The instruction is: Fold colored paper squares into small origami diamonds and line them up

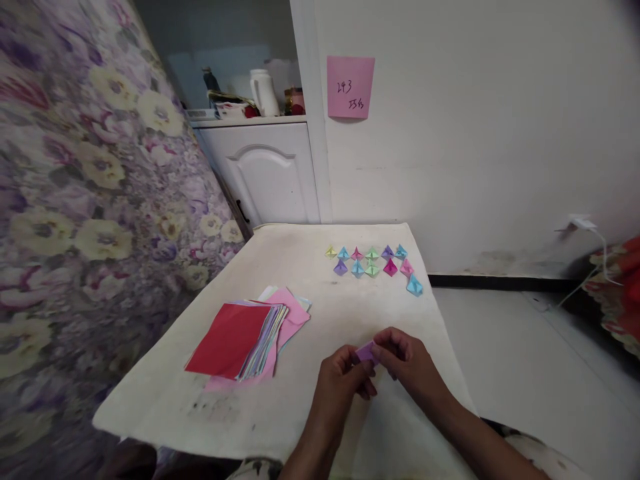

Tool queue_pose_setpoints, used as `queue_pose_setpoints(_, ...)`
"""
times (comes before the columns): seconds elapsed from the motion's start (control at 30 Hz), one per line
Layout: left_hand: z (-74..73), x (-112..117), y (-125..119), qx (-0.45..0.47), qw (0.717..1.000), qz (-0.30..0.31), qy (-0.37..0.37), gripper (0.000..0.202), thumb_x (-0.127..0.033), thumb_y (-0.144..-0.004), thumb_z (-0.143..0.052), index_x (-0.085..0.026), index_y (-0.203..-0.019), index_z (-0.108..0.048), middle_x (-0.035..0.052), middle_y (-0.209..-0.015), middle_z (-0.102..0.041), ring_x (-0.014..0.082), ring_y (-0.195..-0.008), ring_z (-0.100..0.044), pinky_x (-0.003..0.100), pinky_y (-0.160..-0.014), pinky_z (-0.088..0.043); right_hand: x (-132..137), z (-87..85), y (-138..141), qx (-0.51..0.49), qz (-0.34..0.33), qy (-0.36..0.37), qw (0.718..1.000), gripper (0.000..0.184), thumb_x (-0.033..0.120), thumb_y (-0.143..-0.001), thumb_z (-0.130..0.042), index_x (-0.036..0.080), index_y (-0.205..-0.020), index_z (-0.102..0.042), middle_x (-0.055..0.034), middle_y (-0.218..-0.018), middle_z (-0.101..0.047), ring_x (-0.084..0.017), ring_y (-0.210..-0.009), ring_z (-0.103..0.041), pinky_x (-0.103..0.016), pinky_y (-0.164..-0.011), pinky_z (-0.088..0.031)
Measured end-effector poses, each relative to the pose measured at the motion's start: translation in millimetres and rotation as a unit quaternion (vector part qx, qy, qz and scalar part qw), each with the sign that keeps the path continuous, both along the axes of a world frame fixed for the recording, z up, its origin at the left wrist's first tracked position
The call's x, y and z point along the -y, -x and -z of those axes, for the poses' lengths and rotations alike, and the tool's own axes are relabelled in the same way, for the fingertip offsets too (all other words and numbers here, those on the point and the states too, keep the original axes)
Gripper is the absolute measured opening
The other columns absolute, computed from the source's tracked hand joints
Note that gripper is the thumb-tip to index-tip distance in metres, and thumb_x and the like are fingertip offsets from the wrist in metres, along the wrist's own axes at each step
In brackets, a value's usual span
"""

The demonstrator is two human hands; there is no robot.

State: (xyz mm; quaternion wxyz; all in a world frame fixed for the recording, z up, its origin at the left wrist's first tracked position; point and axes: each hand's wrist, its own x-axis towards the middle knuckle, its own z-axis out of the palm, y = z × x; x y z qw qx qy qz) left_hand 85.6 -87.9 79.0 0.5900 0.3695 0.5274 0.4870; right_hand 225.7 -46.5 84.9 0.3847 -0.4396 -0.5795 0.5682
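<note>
Pinching purple paper [367, 352]: left hand [345, 372], right hand [403, 355]; pink note [351, 87] seemingly reads "243".

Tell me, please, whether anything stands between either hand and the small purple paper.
Nothing visible does: the left hand and the right hand both hold the purple paper directly, and the paper stack lies off to the left.

Flowered curtain [105, 220] down the left side; beside it, white cupboard [303, 173] with arched panel [270, 187], white jug [267, 97] on the shelf [280, 120] above. Pink note [350, 100] on a pale wall [475, 133], black baseboard [485, 285], light grey floor [505, 340], white plug [583, 222] at right. Cream-covered table [280, 247] in front. Soft, dim light.
</note>
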Motion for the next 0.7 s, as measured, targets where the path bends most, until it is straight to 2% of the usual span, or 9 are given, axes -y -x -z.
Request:
queue_pose_setpoints(0.1, 1.0, 0.1, 0.8, 0.008, 1.0, -0.004, -0.003, 0.019, -0.03, -0.07, -0.067, -0.014, -0.067, -0.058, -0.0003, -0.045, -0.059, 0.0102, -0.042, -0.052, 0.02, -0.045, -0.039, -0.4, -3.2, -4.4, 0.008, 0.023, -0.03, 0.999, 0.022, 0.039, -0.078, -0.06, 0.018, -0.085, -0.06, 0.0027, -0.061, -0.051, -0.01, -0.051, -0.039, -0.022, -0.048, -0.031)
queue_pose_setpoints(0.2, 0.3, 0.9, 1.3, 0.013, 1.0, -0.01, -0.009, 0.018, -0.028, -0.071, -0.066, -0.013, -0.066, -0.058, -0.0001, -0.045, -0.059, 0.0098, -0.041, -0.052, 0.019, -0.044, -0.038, -0.4, -5.5, -7.8, 0.021, 0.038, -0.054, 0.998, 0.017, 0.035, -0.079, -0.059, 0.018, -0.084, -0.061, 0.0043, -0.058, -0.045, -0.011, -0.052, -0.037, -0.023, -0.049, -0.03)
queue_pose_setpoints(0.33, -2.9, 1.9, 1.4, 0.023, 1.0, -0.006, -0.012, 0.018, -0.028, -0.07, -0.067, -0.013, -0.065, -0.059, 0.0001, -0.045, -0.059, 0.0097, -0.04, -0.052, 0.019, -0.044, -0.038, 0.1, -5.8, -8.2, 0.031, 0.022, -0.068, 0.997, 0.015, 0.033, -0.08, -0.059, 0.018, -0.081, -0.061, 0.0039, -0.058, -0.044, -0.011, -0.054, -0.038, -0.023, -0.051, -0.031)
queue_pose_setpoints(0.53, -4.2, 1.1, 0.9, 0.009, 1.0, -0.005, -0.016, 0.019, -0.029, -0.068, -0.069, -0.013, -0.066, -0.06, 0.0002, -0.045, -0.06, 0.0106, -0.041, -0.052, 0.02, -0.044, -0.038, 0.2, -5.2, -8.4, 0.016, -0.007, -0.051, 0.999, 0.021, 0.037, -0.079, -0.059, 0.018, -0.088, -0.061, 0.0013, -0.064, -0.052, -0.012, -0.056, -0.043, -0.024, -0.051, -0.034)
queue_pose_setpoints(0.7, -3.8, 0.7, 1.4, -0.011, 1.0, -0.001, -0.02, 0.016, -0.028, -0.069, -0.068, -0.014, -0.069, -0.061, 0.0006, -0.047, -0.061, 0.0123, -0.046, -0.054, 0.021, -0.048, -0.041, 2.7, -8.7, -7.7, 0.031, -0.013, -0.059, 0.998, 0.015, 0.033, -0.077, -0.062, 0.018, -0.079, -0.061, 0.0042, -0.055, -0.044, -0.011, -0.053, -0.038, -0.023, -0.049, -0.031)
